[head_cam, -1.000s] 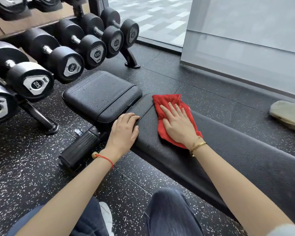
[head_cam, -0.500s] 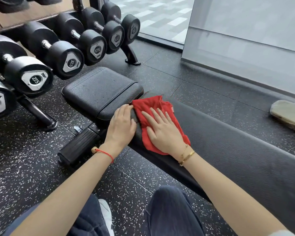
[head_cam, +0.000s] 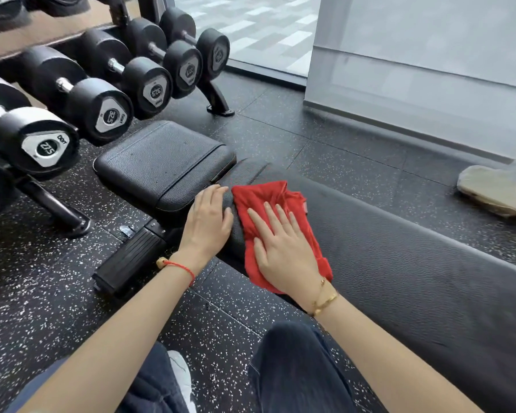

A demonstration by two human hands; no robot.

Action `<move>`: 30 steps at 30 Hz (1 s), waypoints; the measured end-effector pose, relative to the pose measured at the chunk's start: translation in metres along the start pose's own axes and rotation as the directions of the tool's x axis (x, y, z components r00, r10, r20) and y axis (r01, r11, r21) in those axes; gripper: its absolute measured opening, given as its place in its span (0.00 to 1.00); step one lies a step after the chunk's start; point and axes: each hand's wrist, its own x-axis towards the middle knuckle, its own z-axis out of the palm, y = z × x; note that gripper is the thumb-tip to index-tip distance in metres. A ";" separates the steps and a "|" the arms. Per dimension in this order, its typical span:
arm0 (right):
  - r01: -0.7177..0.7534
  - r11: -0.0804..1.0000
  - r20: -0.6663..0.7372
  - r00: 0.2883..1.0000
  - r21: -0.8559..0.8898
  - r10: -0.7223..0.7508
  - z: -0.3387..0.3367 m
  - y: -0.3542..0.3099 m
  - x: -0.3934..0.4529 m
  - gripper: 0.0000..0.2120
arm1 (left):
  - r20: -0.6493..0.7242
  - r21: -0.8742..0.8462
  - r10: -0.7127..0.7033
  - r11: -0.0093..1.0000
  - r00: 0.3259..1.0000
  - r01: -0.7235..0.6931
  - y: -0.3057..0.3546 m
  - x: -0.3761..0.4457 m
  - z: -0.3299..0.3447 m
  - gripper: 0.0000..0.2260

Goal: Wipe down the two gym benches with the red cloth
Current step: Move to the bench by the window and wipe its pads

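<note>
Since half a second ago the red cloth (head_cam: 276,222) has slid a little toward the lower right along the long pad, opening a narrow strip of bare black vinyl between it and the left hand (head_cam: 208,222), where earlier its edge lay against that hand's fingertips. It sits at the centre of the frame, bunched and creased, draped over the near rounded edge of the long bench pad (head_cam: 399,263). The right hand (head_cam: 282,248) lies flat on top of it, fingers straight and slightly spread, pressing rather than pinching. The left hand rests with relaxed, gently bent fingers on the end of the same pad, holding nothing, seemingly bracing. By the look of it the cloth is light, soft and limp; it will fold and ruck under a push, so a broad flat palm over its middle should carry it better than a pinch at a corner. The textured vinyl probably gives enough drag that the fabric may roll up at its leading edge. Just to the upper left lies the shorter seat pad (head_cam: 161,162), and beyond it a rack of dumbbells (head_cam: 111,111) fills the upper left. A greyish cushion-like object (head_cam: 495,189) lies on the speckled floor (head_cam: 42,263) at the right edge.
</note>
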 end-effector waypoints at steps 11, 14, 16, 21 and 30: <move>-0.364 0.931 -0.014 0.931 -0.015 0.364 -0.019 0.077 0.055 0.27 | 0.006 0.098 -0.030 0.995 1.000 0.029 0.013 -0.003 0.016 0.19; -0.190 0.982 0.006 0.982 -0.001 0.190 -0.012 0.049 0.048 0.27 | -0.002 0.099 -0.033 0.995 0.999 0.033 0.014 -0.002 0.017 0.18; -0.066 0.998 0.016 0.998 0.001 0.066 -0.012 0.038 0.024 0.27 | -0.012 0.084 -0.021 0.996 1.000 0.022 0.012 -0.002 0.017 0.18; -0.005 1.000 0.023 1.000 0.018 0.004 -0.021 0.063 -0.032 0.27 | -0.027 0.061 -0.006 0.998 1.000 0.008 0.009 -0.002 0.018 0.17; -0.198 0.980 0.063 0.979 0.036 0.196 -0.020 0.074 0.063 0.26 | -0.043 0.099 -0.040 0.994 0.998 0.044 0.013 -0.003 0.023 0.18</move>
